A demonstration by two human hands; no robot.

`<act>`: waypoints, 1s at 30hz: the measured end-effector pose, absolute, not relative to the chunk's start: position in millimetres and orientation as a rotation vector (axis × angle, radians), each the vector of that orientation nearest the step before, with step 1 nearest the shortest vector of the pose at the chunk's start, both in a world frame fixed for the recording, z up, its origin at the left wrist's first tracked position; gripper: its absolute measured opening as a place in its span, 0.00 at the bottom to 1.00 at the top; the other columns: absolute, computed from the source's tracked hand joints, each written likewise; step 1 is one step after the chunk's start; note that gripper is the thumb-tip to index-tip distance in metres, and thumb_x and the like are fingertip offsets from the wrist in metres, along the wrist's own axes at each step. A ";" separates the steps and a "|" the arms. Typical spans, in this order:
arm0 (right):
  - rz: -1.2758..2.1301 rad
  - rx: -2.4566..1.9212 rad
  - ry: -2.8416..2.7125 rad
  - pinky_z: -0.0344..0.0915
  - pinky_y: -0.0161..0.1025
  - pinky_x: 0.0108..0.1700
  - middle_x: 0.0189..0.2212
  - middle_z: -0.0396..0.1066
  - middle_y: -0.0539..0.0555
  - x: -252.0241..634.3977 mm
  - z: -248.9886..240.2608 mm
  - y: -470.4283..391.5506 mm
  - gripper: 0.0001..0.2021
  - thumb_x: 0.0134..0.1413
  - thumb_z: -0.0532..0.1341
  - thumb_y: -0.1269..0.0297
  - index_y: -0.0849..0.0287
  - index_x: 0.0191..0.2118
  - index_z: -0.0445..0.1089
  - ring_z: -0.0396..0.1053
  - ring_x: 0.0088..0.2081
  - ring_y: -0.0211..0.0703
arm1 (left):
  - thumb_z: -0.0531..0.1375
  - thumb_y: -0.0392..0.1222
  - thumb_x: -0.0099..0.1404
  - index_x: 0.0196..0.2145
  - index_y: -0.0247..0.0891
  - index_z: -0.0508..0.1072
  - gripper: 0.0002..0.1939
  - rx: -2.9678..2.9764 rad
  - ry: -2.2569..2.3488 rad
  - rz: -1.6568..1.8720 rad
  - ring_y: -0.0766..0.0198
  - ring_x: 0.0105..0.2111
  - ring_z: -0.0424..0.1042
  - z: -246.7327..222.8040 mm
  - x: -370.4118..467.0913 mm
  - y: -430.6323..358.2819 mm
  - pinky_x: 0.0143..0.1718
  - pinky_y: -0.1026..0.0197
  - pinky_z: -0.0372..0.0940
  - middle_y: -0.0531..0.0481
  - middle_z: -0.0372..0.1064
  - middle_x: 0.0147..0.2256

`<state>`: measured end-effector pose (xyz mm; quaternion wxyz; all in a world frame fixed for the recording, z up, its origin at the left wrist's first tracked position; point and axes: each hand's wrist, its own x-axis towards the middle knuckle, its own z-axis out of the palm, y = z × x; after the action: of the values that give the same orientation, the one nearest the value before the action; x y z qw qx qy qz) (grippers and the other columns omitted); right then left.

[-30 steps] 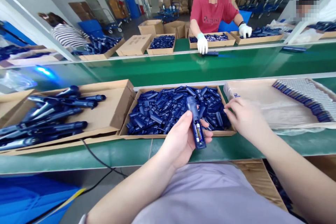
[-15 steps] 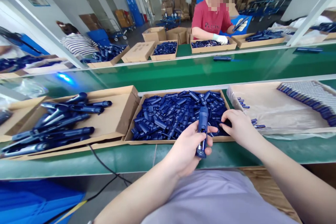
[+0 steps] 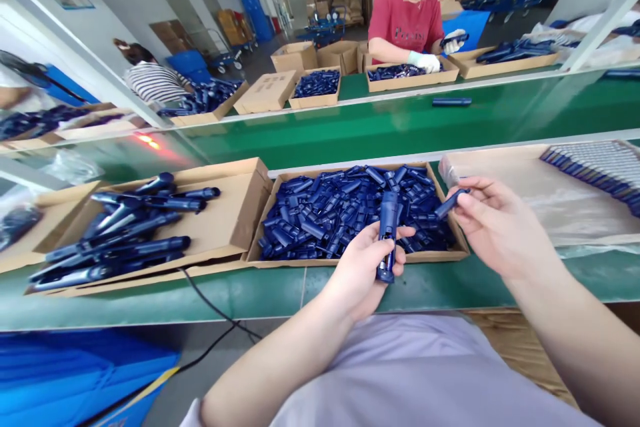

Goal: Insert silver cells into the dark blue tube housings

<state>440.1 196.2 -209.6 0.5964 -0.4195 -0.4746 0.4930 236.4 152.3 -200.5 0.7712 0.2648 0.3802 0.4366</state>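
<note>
My left hand (image 3: pixel 367 263) is closed around a dark blue cylindrical handle (image 3: pixel 388 217), held upright with an open slot facing me. Between the thumb and fingers of my right hand (image 3: pixel 493 220) is a small blue plastic cover (image 3: pixel 450 203), held over the right edge of the middle carton. That shallow carton (image 3: pixel 365 260) stands just beyond my hands and is filled with many loose blue covers (image 3: pixel 320 213). What lies under my left fingers is hidden.
On the left, an open carton (image 3: pixel 235 213) holds several longer blue handles (image 3: pixel 135 233). A lined carton (image 3: pixel 505 163) at right has rows of blue-and-silver parts (image 3: pixel 595 170). Behind runs a green conveyor (image 3: pixel 320 137) carrying a blue piece (image 3: pixel 451 102). A gloved co-worker (image 3: pixel 405 20) stands across it.
My right hand has risen out of the middle carton's right side, bringing a blue cover into view. My left hand keeps the handle in nearly the same place. The conveyor piece has shifted right.
</note>
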 end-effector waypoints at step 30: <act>0.806 -1.079 -1.901 0.71 0.31 0.41 0.39 0.71 0.47 388.1 -194.5 159.2 0.07 0.62 0.59 0.65 0.55 0.43 0.73 0.71 0.37 0.38 | 0.51 0.52 0.67 0.52 0.37 0.69 0.22 0.593 0.887 1.050 0.73 0.31 0.60 -204.8 240.8 151.9 0.34 0.70 0.58 0.47 0.67 0.36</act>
<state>388.1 159.2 -194.5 0.3946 -0.4255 -0.7497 0.3180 240.8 151.9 -204.8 0.7325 0.2697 0.4034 0.4775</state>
